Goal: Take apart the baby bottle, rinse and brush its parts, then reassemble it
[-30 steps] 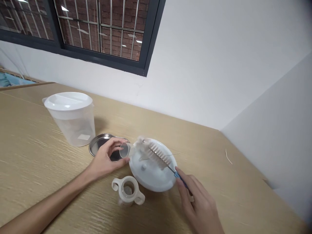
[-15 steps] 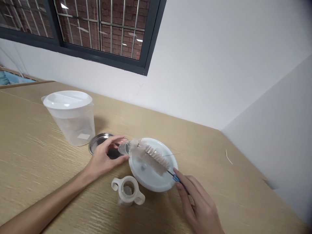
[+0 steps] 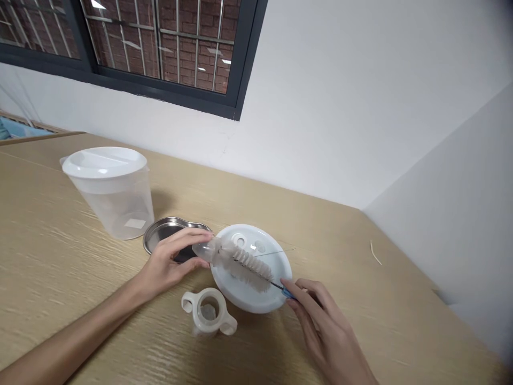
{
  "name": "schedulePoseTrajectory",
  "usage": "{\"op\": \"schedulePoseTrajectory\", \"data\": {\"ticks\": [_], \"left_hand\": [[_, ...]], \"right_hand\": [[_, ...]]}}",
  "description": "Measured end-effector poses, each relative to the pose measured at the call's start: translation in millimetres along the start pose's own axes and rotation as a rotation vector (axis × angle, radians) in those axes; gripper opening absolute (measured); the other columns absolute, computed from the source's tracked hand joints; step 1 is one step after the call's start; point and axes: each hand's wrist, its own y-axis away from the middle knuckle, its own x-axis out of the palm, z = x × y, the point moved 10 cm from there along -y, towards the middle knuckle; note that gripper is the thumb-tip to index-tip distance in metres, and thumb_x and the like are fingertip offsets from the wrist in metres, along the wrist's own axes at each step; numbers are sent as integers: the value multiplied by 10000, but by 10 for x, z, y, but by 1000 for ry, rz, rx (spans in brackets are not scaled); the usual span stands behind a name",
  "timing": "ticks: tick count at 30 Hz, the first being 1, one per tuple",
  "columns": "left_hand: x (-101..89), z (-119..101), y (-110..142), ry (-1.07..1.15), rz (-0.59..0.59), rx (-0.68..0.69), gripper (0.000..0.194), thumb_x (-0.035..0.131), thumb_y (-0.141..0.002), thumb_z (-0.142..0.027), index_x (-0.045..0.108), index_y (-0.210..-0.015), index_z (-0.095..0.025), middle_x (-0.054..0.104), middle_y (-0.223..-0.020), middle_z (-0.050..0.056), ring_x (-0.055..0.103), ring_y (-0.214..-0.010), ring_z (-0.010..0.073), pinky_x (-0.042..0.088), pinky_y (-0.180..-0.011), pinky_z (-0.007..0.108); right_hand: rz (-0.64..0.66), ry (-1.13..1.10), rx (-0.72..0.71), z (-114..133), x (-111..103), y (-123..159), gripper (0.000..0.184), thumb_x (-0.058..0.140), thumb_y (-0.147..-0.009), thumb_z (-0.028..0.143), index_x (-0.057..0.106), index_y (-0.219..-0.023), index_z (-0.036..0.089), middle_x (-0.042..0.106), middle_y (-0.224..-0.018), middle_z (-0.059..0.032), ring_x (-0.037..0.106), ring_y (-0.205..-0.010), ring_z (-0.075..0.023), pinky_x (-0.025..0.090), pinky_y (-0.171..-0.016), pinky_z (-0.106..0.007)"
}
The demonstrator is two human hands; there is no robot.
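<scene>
In my left hand is a clear, dome-shaped baby bottle nipple, pinched between thumb and fingers. The bristle tip of a bottle brush meets its open side; how deep the tip sits I cannot tell. My right hand grips the brush by its blue handle. Below the brush lies a white bowl holding a white ring, a small round piece and a thin wire-like stick. A two-handled baby bottle stands upright in front, its top uncovered, with something translucent inside.
A kidney-shaped metal tray lies behind my left hand. Farther left stands a clear plastic pitcher with a white lid. A short pale strip lies on the wooden table at right. Wall and barred window rise behind.
The nipple and the brush tip have come together, with the nipple now turned against the bristles. My left fingers have closed in around it. The view has shifted slightly.
</scene>
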Motion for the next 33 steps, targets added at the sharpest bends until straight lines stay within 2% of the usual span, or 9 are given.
{"op": "schedulePoseTrajectory", "data": {"ticks": [4, 9, 14, 17, 19, 21, 26, 33], "left_hand": [[30, -9, -5, 18, 18, -1, 394, 795, -838, -213, 710, -1217, -276, 741, -1223, 79, 668, -1162, 250, 548, -997, 440], [58, -4, 4, 33, 32, -10, 407, 801, -829, -208, 711, -1221, -278, 741, -1225, 85, 665, -1171, 256, 547, -1000, 451], [92, -33, 13, 32, 51, -3, 465, 799, -828, -178, 690, -1257, -319, 733, -1242, 57, 663, -1172, 230, 551, -994, 411], [159, -102, 12, 15, 117, 37, 464, 773, -845, -152, 691, -1270, -321, 735, -1232, 54, 662, -1162, 220, 566, -966, 380], [182, -150, 5, -3, 153, 65, 467, 755, -857, -142, 689, -1282, -325, 737, -1233, 52, 661, -1159, 220, 566, -967, 376], [152, -162, -14, -18, 142, 62, 471, 759, -855, -151, 691, -1280, -342, 745, -1227, 42, 668, -1151, 223, 560, -981, 384], [94, -73, -20, 49, 94, -32, 471, 826, -795, -210, 719, -1230, -356, 764, -1187, 26, 686, -1122, 243, 568, -969, 389], [133, 192, 91, 268, 33, -281, 515, 877, -713, -198, 726, -1190, -319, 755, -1187, 35, 702, -1103, 248, 612, -910, 359]], "right_hand": [[-28, -5, -8, 10, -21, -14, 468, 516, -944, 56, 590, -1382, 204, 548, -1114, -107, 653, -911, -87, 578, -830, -191], [-8, -6, -11, 16, 0, -22, 473, 503, -954, 61, 561, -1401, 205, 554, -1107, -118, 646, -922, -99, 582, -815, -202], [4, -9, -8, 3, 16, -20, 460, 521, -958, 67, 566, -1390, 218, 560, -1085, -103, 645, -916, -97, 572, -790, -191], [-23, -18, -16, 27, 41, 4, 443, 526, -957, 70, 597, -1367, 223, 565, -1062, -94, 628, -898, -99, 564, -770, -195], [-48, -37, 9, 30, 62, 23, 437, 523, -965, 82, 614, -1361, 242, 570, -1057, -88, 613, -858, -98, 567, -765, -210], [-64, -65, 43, 26, 78, 36, 468, 511, -969, 78, 601, -1390, 261, 565, -1068, -88, 608, -844, -99, 577, -774, -223], [-28, -102, 50, 11, 92, 44, 513, 488, -970, 62, 552, -1442, 252, 563, -1084, -97, 643, -907, -116, 601, -782, -221], [-34, -186, 105, -100, 82, 45, 393, 546, -954, 88, 642, -1312, 218, 641, -1085, -91, 693, -948, -128, 600, -801, -204]]}}
